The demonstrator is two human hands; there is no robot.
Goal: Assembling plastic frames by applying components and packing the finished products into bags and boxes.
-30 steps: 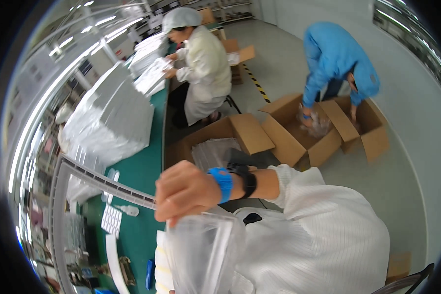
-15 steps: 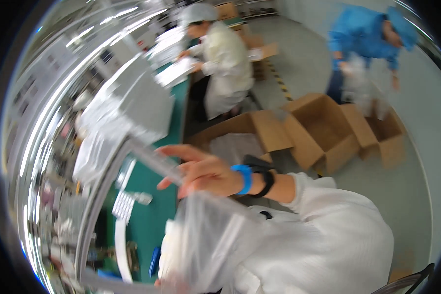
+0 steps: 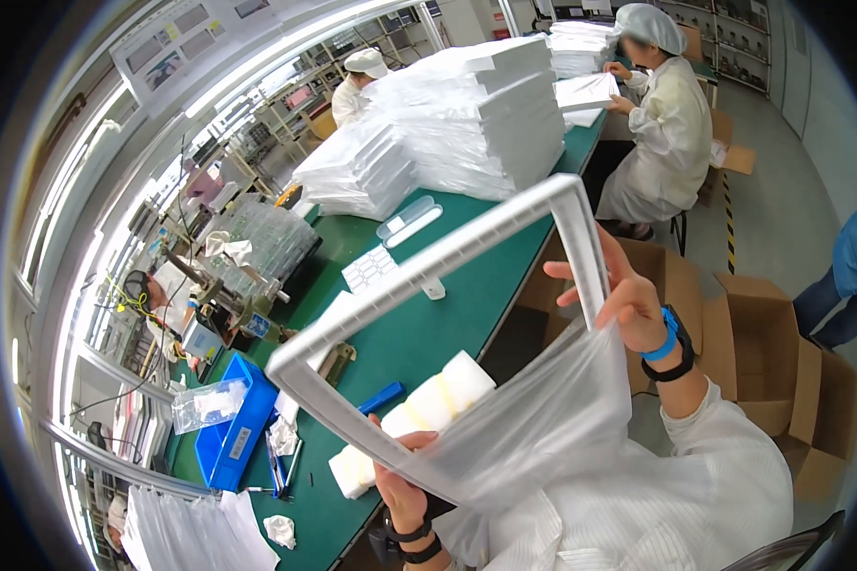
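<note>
— What kind of place is this?
— A factory packing line: a long green workbench (image 3: 467,285), stacked white bagged parts (image 3: 476,124) at twelve o'clock, capped workers in coats (image 3: 662,124), open cartons (image 3: 781,343) at three o'clock.

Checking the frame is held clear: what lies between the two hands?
In the head view, the grey rectangular frame spans from the left hand to the right hand, with the clear plastic bag draped below it.
</note>
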